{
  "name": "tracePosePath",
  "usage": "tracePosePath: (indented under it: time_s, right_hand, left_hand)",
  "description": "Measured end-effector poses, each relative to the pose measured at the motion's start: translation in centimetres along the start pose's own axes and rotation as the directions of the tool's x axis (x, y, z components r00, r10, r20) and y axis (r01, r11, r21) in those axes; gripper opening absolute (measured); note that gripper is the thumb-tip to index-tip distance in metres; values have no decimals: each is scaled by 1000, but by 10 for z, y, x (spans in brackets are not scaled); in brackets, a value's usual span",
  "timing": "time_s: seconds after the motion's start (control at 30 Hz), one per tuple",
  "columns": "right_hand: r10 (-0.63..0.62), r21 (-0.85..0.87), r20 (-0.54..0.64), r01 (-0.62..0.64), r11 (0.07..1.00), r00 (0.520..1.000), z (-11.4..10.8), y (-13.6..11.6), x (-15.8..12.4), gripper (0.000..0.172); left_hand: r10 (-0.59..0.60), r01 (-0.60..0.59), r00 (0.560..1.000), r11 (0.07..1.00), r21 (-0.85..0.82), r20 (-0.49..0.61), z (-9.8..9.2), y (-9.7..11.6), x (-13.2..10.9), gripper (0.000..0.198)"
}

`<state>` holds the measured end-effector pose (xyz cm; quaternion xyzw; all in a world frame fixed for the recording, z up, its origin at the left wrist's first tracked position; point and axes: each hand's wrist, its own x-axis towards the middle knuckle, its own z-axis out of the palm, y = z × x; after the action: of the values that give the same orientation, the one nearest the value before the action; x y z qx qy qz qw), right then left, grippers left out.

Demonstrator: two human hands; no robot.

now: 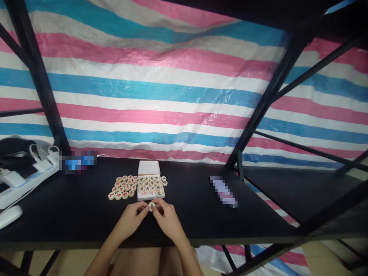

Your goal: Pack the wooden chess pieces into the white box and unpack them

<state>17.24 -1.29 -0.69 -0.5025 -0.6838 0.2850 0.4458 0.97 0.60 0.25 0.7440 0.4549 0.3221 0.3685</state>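
Between my two hands is a round Chinese chess piece (151,207) with a dark character facing up. My left hand (134,215) pinches its left side, and my right hand (166,214) pinches its right side. Just beyond them sits an open white box (143,196), its lid (148,168) folded back, with rows of dark-marked pieces (149,184) inside. Part of the box's front row shows no pieces. Left of the box, red-marked pieces (123,186) lie in rows on the black table (189,207). A pair of dark-marked pieces (164,181) lies against the box's right side.
A white power strip (28,184) with plugged-in chargers and a white mouse (10,217) are at the left. A blurred-out object (223,191) lies on the right of the table. Black metal posts (258,111) and a striped sheet (155,88) stand behind.
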Motion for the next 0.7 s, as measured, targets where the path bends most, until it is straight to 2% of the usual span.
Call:
tracePosePath:
  time_s: [0.3,0.5,0.6,0.7]
  right_hand:
    - [-11,-11,7,11,1000,1000,1,1,0,16]
    - [-23,-17,29,24,1000,999,3,1,-1,23]
    - [-49,-76,22,51,996,999,2,0,-1,20]
    - [-102,-202,-48,90,975,994,1,2,3,23]
  left_hand:
    - [8,-8,1000,1000,-2,-14,0,1,1,30]
    - [5,-6,999,999,-38,-41,-1,3,-1,28]
    - [12,-15,998,999,-51,-58,-2,4,-2,28]
    - [20,-29,995,995,-92,-96,-1,0,-1,27]
